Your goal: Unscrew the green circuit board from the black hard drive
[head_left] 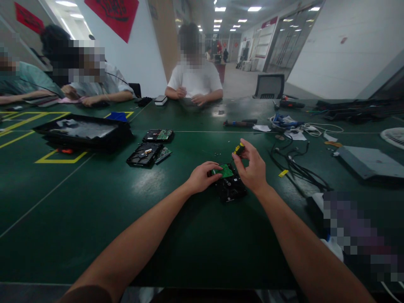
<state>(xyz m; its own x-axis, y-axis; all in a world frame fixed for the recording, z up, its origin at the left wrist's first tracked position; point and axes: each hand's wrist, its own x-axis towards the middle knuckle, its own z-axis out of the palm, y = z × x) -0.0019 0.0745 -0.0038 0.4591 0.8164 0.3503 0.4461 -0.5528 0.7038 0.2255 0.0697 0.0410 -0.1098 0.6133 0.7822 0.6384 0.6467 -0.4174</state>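
Head — screwdriver [239, 148] near circuit board [226, 171]

on the dark green tabletop [167, 240], passage is afforded at near left but obstructed beside the right hand [254, 168] by tangled black cables [303, 170].

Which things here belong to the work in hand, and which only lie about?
Belongs to the job:
screwdriver in the right hand
green circuit board under the left hand
black device by the board

Apparently just lying about:
black tray
grey metal box
paper sheet
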